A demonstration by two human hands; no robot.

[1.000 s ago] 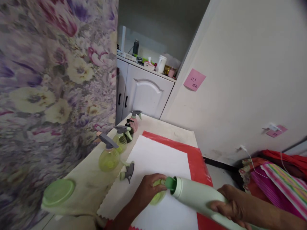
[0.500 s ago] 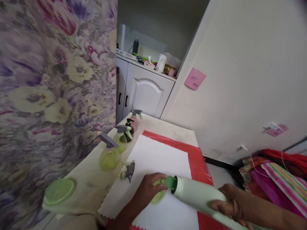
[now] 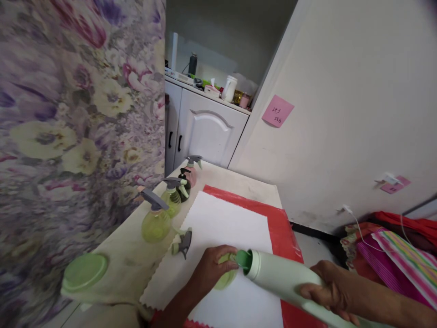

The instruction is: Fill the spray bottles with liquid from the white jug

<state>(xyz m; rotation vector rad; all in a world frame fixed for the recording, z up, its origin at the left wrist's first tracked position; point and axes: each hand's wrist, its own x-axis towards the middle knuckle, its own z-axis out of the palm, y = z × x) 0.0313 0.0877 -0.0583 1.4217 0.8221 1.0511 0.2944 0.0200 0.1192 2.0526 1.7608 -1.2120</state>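
Observation:
My left hand grips the neck of a yellow-green spray bottle with its top off, standing on the white mat. In my right hand is a pale green detergent bottle, tilted with its green spout at the small bottle's mouth. Whether liquid is flowing I cannot make out. A grey and green spray head lies on the mat's left edge.
Along the table's left side stand yellow-green spray bottles, a black pump bottle and a pink spray bottle. A green lid sits at the near left corner. Red sheeting lies under the mat.
Almost nothing differs. Both hands keep their grip, and the detergent bottle stays tilted at the spray bottle's mouth, with only a very slight shift of view.

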